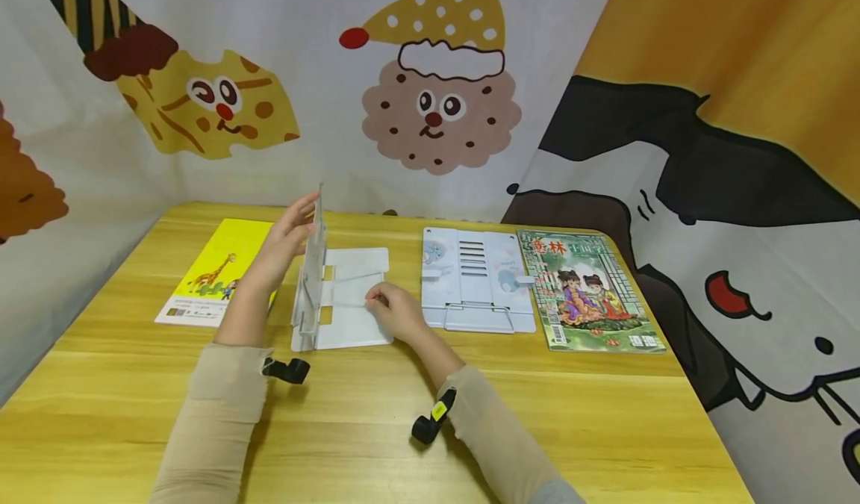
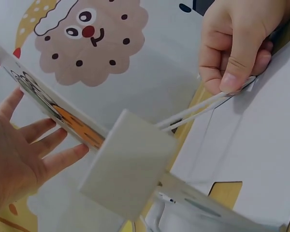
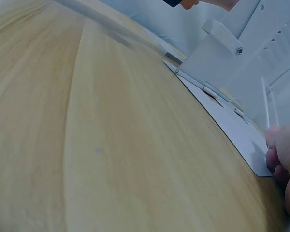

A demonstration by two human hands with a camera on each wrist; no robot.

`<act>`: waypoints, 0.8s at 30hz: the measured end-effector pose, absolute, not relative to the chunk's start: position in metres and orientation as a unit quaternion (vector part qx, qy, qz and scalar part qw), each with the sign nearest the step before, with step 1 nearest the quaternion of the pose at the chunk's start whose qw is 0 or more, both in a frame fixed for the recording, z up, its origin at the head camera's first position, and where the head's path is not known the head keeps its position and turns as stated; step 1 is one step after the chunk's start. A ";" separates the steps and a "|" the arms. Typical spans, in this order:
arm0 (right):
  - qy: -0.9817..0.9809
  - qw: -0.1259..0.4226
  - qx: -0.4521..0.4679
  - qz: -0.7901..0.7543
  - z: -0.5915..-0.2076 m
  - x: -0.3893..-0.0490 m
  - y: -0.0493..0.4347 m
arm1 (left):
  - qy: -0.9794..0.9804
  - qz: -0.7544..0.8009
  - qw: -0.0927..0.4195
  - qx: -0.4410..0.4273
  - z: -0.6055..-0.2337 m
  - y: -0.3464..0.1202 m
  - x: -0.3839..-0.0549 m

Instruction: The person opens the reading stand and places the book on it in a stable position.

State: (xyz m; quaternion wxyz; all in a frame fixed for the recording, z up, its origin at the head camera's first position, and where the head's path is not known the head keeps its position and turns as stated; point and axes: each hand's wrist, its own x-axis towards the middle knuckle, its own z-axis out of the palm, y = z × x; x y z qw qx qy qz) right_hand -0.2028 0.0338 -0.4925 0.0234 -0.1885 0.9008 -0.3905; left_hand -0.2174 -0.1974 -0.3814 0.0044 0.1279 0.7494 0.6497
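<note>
Bookstand (image 1: 349,317) sits half-open on the counter (image 1: 363,429). Left hand (image 1: 275,249) has fingers spread wide against the upright panel (image 1: 310,272); right hand (image 1: 396,311) pinches the wire prop (image 2: 191,110). Looks light, stiff, maybe slick, so I'd hold the panel by its edges.

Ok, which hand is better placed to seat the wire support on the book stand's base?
Probably the right hand: it pinches the wire support, just above the base plate. The left hand is up at the raised back panel, seemingly better placed for steadying.
</note>
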 end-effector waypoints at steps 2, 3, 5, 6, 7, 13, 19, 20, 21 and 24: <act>0.893 0.028 -0.185 -0.410 -0.493 -0.203 0.035 | 0.751 0.646 0.004 0.133 -0.381 -0.195 -0.217; 0.888 0.032 -0.183 -0.421 -0.493 -0.203 0.036 | 0.751 0.646 0.003 0.135 -0.381 -0.194 -0.217; 0.877 0.039 -0.181 -0.443 -0.493 -0.202 0.037 | 0.748 0.649 0.001 0.140 -0.381 -0.191 -0.217; 0.871 0.043 -0.181 -0.454 -0.494 -0.202 0.037 | 0.745 0.651 0.001 0.143 -0.381 -0.190 -0.218; 0.866 0.047 -0.180 -0.464 -0.494 -0.202 0.038 | 0.744 0.652 0.001 0.146 -0.382 -0.188 -0.219; 0.852 0.043 -0.182 -0.489 -0.495 -0.203 0.039 | 0.751 0.642 0.002 0.158 -0.382 -0.176 -0.224; 0.853 0.036 -0.188 -0.486 -0.495 -0.203 0.040 | 0.783 0.606 -0.011 0.142 -0.380 -0.164 -0.225; 0.852 0.034 -0.189 -0.487 -0.495 -0.203 0.040 | 0.789 0.599 -0.013 0.139 -0.379 -0.162 -0.226; 0.852 0.031 -0.191 -0.487 -0.494 -0.203 0.040 | 0.794 0.592 -0.013 0.138 -0.379 -0.159 -0.226; 0.852 0.020 -0.193 -0.486 -0.494 -0.203 0.039 | 0.815 0.563 -0.014 0.137 -0.376 -0.154 -0.226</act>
